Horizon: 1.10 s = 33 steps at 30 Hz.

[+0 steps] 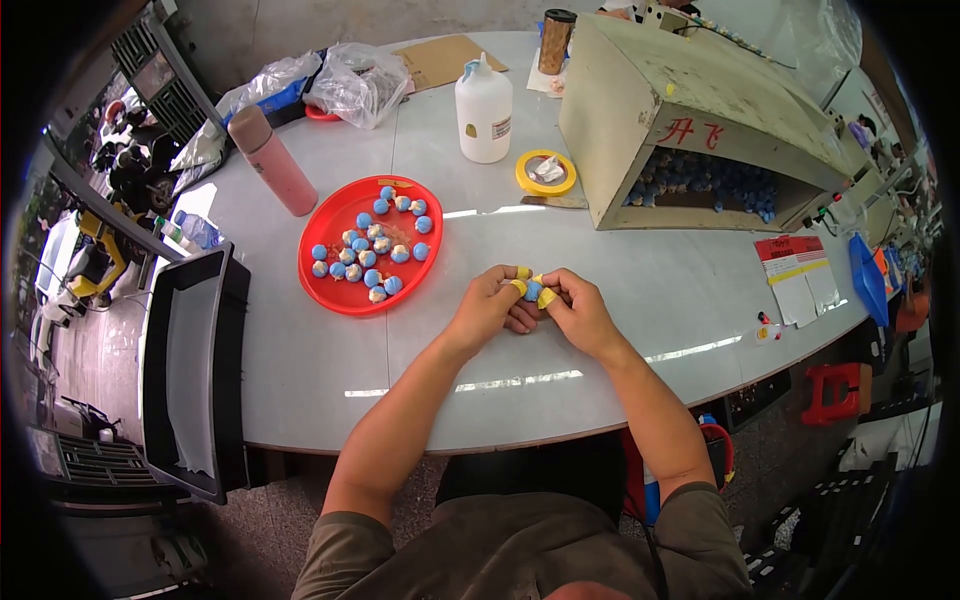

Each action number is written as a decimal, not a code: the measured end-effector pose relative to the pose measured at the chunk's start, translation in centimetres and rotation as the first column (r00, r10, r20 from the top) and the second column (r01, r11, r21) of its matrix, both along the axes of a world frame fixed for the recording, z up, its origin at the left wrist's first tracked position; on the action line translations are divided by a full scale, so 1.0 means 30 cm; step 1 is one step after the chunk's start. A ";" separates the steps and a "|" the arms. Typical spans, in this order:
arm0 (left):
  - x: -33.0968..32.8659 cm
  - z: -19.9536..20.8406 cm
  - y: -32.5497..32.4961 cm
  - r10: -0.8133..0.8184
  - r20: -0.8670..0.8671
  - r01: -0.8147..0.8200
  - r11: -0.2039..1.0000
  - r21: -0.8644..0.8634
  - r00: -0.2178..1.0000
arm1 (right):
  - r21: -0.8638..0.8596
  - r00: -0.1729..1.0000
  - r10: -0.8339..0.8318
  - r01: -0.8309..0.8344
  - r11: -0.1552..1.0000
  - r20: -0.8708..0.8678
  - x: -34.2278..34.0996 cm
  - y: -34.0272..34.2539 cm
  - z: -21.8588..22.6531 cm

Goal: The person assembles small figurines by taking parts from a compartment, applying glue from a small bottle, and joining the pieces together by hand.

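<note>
Near the middle of the table my left hand [490, 304] and my right hand [584, 314] meet at the fingertips. Between them they pinch a small blue piece [534, 292], perhaps a ball like those in the tray; the fingers cover much of it. Yellow wraps sit on several of my fingertips. To the left of my hands lies a round red tray [318, 291], holding several small blue balls [382, 244] with pale, cream-coloured patches.
A beige metal box [640, 100] with many blue pieces inside stands at the back right. Around the table are a white bottle [484, 125], a yellow tape roll [524, 180], a knife [556, 202], a pink flask [275, 165], a long black bin [237, 300] and a printed card [795, 268].
</note>
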<state>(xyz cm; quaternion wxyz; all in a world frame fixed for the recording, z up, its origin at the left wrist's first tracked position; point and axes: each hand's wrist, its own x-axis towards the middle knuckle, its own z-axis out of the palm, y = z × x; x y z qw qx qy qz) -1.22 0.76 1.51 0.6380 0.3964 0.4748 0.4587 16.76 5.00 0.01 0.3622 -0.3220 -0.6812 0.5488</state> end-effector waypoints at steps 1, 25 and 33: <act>-0.002 0.000 0.001 -0.004 -0.006 0.004 1.000 0.001 1.000 | 0.003 1.000 0.001 -0.001 1.000 0.022 0.001 0.002 0.001; -0.218 -0.005 0.053 0.419 0.839 -0.586 0.795 -0.154 0.347 | -0.363 0.750 -0.579 0.467 0.806 -0.320 0.103 0.107 0.064; -0.050 -0.017 0.016 0.344 0.493 -0.410 0.912 0.027 0.799 | 0.517 0.368 -0.905 0.744 0.424 0.213 0.397 0.554 0.025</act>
